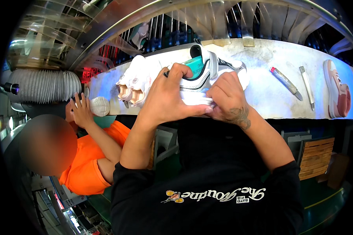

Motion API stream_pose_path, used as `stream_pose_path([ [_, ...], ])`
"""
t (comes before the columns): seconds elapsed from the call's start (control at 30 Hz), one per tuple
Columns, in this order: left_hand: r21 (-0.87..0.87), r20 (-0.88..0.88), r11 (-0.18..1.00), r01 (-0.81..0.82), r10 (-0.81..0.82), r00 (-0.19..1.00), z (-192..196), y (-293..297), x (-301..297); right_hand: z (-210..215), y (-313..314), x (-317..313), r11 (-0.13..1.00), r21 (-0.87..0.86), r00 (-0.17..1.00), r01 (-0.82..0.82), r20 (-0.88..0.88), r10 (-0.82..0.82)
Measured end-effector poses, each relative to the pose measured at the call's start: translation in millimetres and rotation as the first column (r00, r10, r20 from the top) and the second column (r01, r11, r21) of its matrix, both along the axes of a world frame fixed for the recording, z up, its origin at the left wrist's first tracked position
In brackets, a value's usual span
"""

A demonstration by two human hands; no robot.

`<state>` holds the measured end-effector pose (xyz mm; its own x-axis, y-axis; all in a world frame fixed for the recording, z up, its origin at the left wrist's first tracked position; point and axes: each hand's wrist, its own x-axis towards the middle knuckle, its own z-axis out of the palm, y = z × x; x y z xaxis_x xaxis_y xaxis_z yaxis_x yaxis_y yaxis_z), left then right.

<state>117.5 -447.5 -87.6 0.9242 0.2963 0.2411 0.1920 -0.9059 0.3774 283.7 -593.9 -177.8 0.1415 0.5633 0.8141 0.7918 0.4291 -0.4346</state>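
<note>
A white and grey sneaker (236, 65) with black trim and a strap lies at the far side of my hands, a teal shoe last (195, 65) inside it. My left hand (165, 96) is wrapped around the heel end, its thumb stretched along the white sole (194, 97). With closed fingers, my right hand (228, 96) presses at the sole's near edge, close to the left thumb tip. Whether a small item sits between the right fingers is hidden.
White shoes (136, 81) stand left of my hands. On the pale bench (259, 64) at right lie a red-ended tool (286, 83), a slim white tool (307, 87) and a pink-and-white sneaker (337, 89). At left, a co-worker in orange (88, 164) touches a white shoe (100, 106).
</note>
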Motion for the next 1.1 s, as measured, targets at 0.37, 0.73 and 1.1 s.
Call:
stream_pose_path([
  [0.37, -0.346, -0.083, 0.936, -0.069, 0.042, 0.996, -8, 20, -16, 2, 12, -6, 0.993, -0.117, 0.998, -0.026, -0.061, 0.019],
  [0.73, -0.339, -0.004, 0.927, -0.162, 0.171, 0.985, -23, 6, -20, 0, 12, -18, 0.980, -0.198, 0.994, -0.037, -0.104, 0.017],
  [1.1, -0.228, 0.016, 0.950, -0.215, 0.225, 0.974, -41, 3, -25, -5, 18, -29, 0.971, -0.238, 0.995, -0.018, -0.099, -0.006],
])
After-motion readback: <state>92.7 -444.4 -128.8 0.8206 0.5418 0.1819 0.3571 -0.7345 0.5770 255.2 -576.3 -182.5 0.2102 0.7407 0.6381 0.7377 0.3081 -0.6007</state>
